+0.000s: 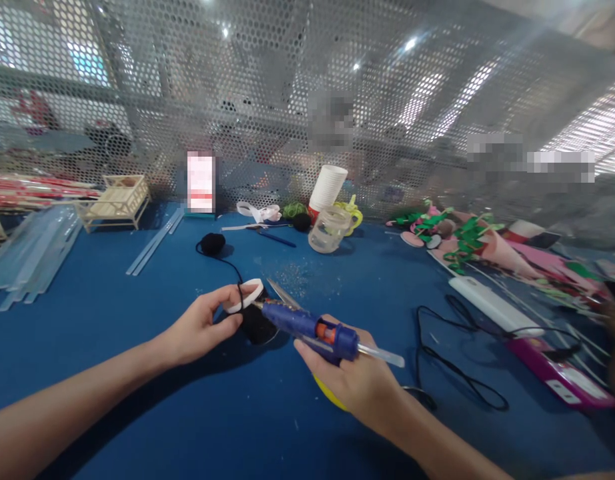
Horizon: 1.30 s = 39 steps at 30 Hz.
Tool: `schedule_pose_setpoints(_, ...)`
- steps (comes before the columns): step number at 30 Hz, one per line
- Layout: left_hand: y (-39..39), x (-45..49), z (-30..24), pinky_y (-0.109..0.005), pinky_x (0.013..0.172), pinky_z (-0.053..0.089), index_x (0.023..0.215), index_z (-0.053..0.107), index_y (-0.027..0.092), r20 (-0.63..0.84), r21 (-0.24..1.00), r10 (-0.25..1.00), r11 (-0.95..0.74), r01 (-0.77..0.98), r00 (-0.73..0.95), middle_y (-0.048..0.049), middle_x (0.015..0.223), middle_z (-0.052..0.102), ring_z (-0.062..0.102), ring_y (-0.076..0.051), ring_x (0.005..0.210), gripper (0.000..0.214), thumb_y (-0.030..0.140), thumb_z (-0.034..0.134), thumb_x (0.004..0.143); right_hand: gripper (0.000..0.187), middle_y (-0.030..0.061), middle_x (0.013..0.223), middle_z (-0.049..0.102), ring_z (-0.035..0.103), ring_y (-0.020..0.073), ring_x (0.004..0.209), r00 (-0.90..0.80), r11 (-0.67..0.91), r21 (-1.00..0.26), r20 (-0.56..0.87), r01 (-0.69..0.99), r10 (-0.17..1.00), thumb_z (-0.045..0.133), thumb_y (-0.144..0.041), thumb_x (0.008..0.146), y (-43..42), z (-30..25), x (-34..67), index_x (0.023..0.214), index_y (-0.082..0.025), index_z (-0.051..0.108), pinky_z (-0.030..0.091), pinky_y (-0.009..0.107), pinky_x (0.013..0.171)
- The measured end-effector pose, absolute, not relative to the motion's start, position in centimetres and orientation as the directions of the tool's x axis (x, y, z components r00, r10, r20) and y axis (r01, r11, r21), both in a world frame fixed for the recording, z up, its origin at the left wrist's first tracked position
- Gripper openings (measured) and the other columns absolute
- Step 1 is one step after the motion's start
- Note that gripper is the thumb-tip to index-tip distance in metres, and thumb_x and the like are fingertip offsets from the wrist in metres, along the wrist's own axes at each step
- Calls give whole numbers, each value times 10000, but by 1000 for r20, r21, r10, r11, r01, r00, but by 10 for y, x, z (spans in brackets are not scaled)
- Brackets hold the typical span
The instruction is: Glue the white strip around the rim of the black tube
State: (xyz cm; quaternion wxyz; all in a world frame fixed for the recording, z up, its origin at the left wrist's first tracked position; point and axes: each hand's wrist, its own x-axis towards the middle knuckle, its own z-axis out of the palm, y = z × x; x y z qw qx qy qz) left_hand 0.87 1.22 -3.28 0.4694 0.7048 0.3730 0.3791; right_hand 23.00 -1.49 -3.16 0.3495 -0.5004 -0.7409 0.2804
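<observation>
My left hand [207, 327] pinches a white ring-shaped rim [251, 293] between fingers and thumb. A strand of black yarn [240, 277] crosses the rim and leads back to a small black ball of yarn [213, 243]. Just under the rim is a dark, rounded black piece [259, 325]; whether the two are joined, I cannot tell. In my right hand [357, 373] is a blue hot glue gun [302, 325], its nozzle at the rim beside my left fingers. A clear glue stick [382, 355] sticks out of its back. Scissors [282, 293] lie partly hidden beneath the gun.
Clear glue sticks [35, 253] and a small wooden bed frame [115, 200] lie left. At the back stand a phone [201, 183], stacked white cups [328, 187] and a clear jar [329, 230]. To the right are a black cable [457, 373], a purple-white power strip [557, 373] and craft flowers [467, 243].
</observation>
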Motion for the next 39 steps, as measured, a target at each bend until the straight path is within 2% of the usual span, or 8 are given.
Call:
schedule_pose_setpoints(5, 12, 9, -32, -366, 950, 297, 662, 353, 187, 177, 948, 879, -274, 165, 444, -142, 1165, 547, 370, -249, 1210, 164, 153, 452, 789, 114, 3, 647, 628, 600, 161, 552, -237, 376, -767, 293, 520, 926, 556, -327, 735, -15, -43, 233, 764, -217, 569, 489, 245, 531)
schedule_pose_setpoints(10, 11, 10, -32, -357, 954, 304, 656, 357, 185, 180, 944, 876, -282, 172, 448, -141, 1192, 531, 372, -239, 1210, 176, 173, 439, 811, 70, -11, 575, 577, 548, 134, 485, -286, 464, -702, 365, 541, 886, 532, -265, 752, -21, -34, 227, 697, -222, 537, 465, 226, 483)
schedule_pose_setpoints(13, 11, 10, -33, -360, 971, 292, 667, 357, 188, 177, 946, 873, -279, 167, 454, -137, 1226, 508, 343, -232, 1234, 169, 180, 438, 815, 106, -15, 553, 558, 529, 119, 468, -319, 472, -684, 348, 556, 881, 526, -252, 753, -22, -27, 224, 657, -206, 527, 452, 215, 471)
schedule_pose_setpoints(20, 12, 6, -35, -392, 999, 256, 664, 339, 195, 176, 951, 872, -271, 152, 456, -141, 1222, 516, 331, -241, 1248, 169, 154, 453, 783, 133, 4, 587, 599, 568, 152, 502, -263, 368, -699, 259, 613, 929, 527, -321, 741, -9, -24, 231, 697, -200, 558, 459, 243, 491)
schedule_pose_setpoints(26, 12, 5, -37, -402, 973, 295, 691, 410, 178, 160, 948, 885, -261, 182, 438, -150, 1250, 498, 339, -284, 1237, 100, 152, 495, 737, 187, 28, 593, 615, 582, 172, 513, -251, 358, -689, 255, 631, 934, 515, -362, 737, -7, -22, 233, 683, -192, 574, 473, 272, 515)
schedule_pose_setpoints(31, 12, 4, -37, -402, 966, 307, 780, 471, 154, 172, 936, 879, -287, 204, 446, -166, 1281, 463, 365, -293, 1217, 39, 174, 488, 750, 189, 24, 621, 635, 604, 163, 533, -302, 391, -700, 255, 597, 918, 494, -345, 747, -12, -18, 228, 750, -192, 605, 482, 242, 513)
schedule_pose_setpoints(36, 13, 2, -38, -400, 998, 265, 717, 427, 172, 184, 943, 867, -289, 166, 463, -157, 1284, 465, 331, -268, 1245, 77, 166, 492, 758, 281, 19, 442, 549, 555, 168, 429, -175, 271, -642, 211, 717, 962, 506, -417, 710, -8, -17, 230, 562, -186, 565, 430, 237, 387)
schedule_pose_setpoints(39, 13, 3, -38, -420, 1000, 253, 729, 421, 174, 178, 946, 864, -282, 161, 470, -167, 1281, 464, 328, -278, 1245, 89, 200, 496, 769, 264, -8, 405, 518, 499, 133, 363, -202, 268, -674, 177, 688, 963, 505, -409, 712, -10, -17, 230, 593, -183, 573, 396, 214, 346)
